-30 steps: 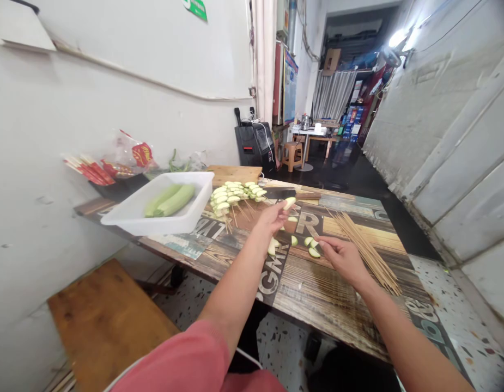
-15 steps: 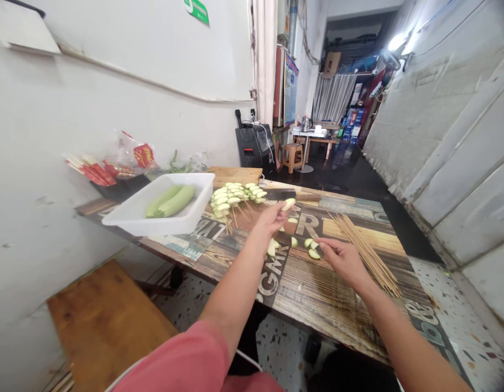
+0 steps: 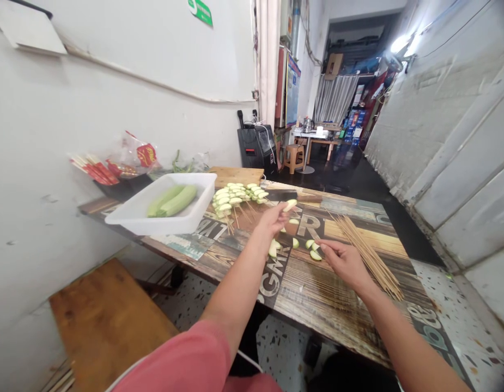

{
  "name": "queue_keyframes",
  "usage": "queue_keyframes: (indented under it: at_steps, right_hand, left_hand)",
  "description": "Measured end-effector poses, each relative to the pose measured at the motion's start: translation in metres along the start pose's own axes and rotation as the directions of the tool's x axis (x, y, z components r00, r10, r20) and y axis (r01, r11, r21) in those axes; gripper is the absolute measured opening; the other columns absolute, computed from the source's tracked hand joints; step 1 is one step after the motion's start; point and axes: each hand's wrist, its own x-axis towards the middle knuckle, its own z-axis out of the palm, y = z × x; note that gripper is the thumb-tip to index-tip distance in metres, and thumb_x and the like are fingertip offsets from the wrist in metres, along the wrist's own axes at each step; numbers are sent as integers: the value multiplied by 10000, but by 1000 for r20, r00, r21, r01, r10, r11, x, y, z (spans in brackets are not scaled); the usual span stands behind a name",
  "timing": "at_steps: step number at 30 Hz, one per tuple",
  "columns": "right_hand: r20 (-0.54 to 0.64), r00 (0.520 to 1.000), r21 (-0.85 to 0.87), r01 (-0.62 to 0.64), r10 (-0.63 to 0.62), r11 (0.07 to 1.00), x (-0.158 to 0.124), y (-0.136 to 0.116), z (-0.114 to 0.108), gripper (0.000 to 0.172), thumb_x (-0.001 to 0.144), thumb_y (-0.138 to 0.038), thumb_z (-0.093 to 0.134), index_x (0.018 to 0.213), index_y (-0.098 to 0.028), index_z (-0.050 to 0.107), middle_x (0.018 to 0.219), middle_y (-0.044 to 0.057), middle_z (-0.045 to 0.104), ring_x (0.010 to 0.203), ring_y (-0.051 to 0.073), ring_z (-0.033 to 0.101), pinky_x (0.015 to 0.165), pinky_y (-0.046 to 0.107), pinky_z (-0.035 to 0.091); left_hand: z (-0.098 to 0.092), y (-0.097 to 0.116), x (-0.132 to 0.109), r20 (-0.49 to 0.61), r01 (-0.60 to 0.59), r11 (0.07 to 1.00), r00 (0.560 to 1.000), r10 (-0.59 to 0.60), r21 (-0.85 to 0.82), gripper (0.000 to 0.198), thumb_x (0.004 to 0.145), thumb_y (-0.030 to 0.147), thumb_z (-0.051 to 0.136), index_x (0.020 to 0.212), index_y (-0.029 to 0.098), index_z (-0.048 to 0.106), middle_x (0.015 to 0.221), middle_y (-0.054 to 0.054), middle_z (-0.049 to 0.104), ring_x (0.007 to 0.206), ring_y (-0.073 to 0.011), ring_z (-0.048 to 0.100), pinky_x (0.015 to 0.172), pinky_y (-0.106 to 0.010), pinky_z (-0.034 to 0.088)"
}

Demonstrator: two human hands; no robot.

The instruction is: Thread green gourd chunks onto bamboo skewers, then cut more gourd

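Note:
My left hand (image 3: 275, 219) is closed in a pinch on a pale green zucchini slice (image 3: 290, 205), held above the table. My right hand (image 3: 342, 260) has thumb and forefinger pressed together, and what is between them is too small to make out. Close to its fingertips lie several cut zucchini pieces (image 3: 316, 255), with more pieces (image 3: 273, 249) below my left hand. To the left of that hand, zucchini slices on bamboo skewers (image 3: 224, 207) are heaped together. A bundle of bare bamboo skewers (image 3: 368, 256) lies to the right of my right hand.
A white plastic tub (image 3: 125, 219) with two whole zucchini (image 3: 178, 201) stands at the table's left. A knife (image 3: 280, 194) and a wooden board (image 3: 237, 175) lie at the far edge. A black speaker (image 3: 255, 147) is behind. A wooden stool (image 3: 108, 326) stands at lower left.
The view has shifted very slightly. Both hands keep nearly the same place and grip, the left one still on the zucchini slice.

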Motion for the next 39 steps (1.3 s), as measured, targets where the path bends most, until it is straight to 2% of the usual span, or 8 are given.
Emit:
queue_keyframes:
  at_steps: [3,7,13,17,23,27,31,39]
  right_hand:
    - [-2,1000,8,3,-2,1000,0,-1,0,439,762,-445,547,963,-99,727,669,58,667,599,164,576,532,256,431]
    - [-19,1000,1,9,-9,1000,1,-3,1,395,753,-423,558,931,-119,737,757,71,700,667,177,602,607,273,461]
    - [-3,1000,-4,3,-3,1000,0,-1,2,440,770,-447,530,960,-102,728,625,53,645,586,163,558,496,248,395]
    - [-3,1000,-23,-1,1,1000,0,1,2,469,765,-468,528,963,-89,722,594,50,623,572,165,544,491,250,381]
    - [0,1000,4,-9,9,1000,0,4,5,458,782,-475,514,964,-112,724,541,24,584,493,132,473,464,239,338]
    - [15,999,-18,-28,29,999,-1,5,6,458,785,-481,516,969,-117,724,493,-7,522,447,106,394,445,229,289]
    - [37,998,13,-53,52,999,-1,4,9,474,792,-480,505,989,-101,709,498,-10,504,446,99,374,448,227,278]
    - [16,999,33,-52,51,998,-3,5,13,461,798,-476,492,984,-106,694,522,-1,508,460,106,370,446,232,271]
  left_hand:
    - [0,0,0,18,-2,1000,1000,1,21,35,823,51,512,846,72,529,720,-75,605,376,15,299,324,-88,214]
    - [0,-1,0,19,-8,999,1000,7,36,40,819,58,527,856,71,536,749,-90,619,383,17,310,330,-80,235]
    - [2,-3,-2,39,-35,996,999,32,82,91,864,64,467,799,70,531,718,-85,610,384,22,308,319,-66,194]
    - [3,-4,-2,76,-62,989,996,52,131,114,862,64,475,783,49,555,706,-93,616,380,26,300,315,-66,185]
    - [4,-4,-3,54,-31,994,998,25,109,75,843,65,515,794,44,569,748,-117,633,390,24,322,320,-63,199]
    - [5,-5,-2,47,-58,988,998,52,146,114,846,48,495,756,43,564,738,-120,638,389,22,319,321,-67,197]
    - [5,-4,-2,48,-74,980,997,66,187,104,827,49,529,734,44,574,719,-119,638,389,22,317,322,-69,190]
    - [11,-6,-9,73,30,977,996,-46,210,14,781,36,596,774,35,609,747,-124,642,395,21,322,307,-68,192]
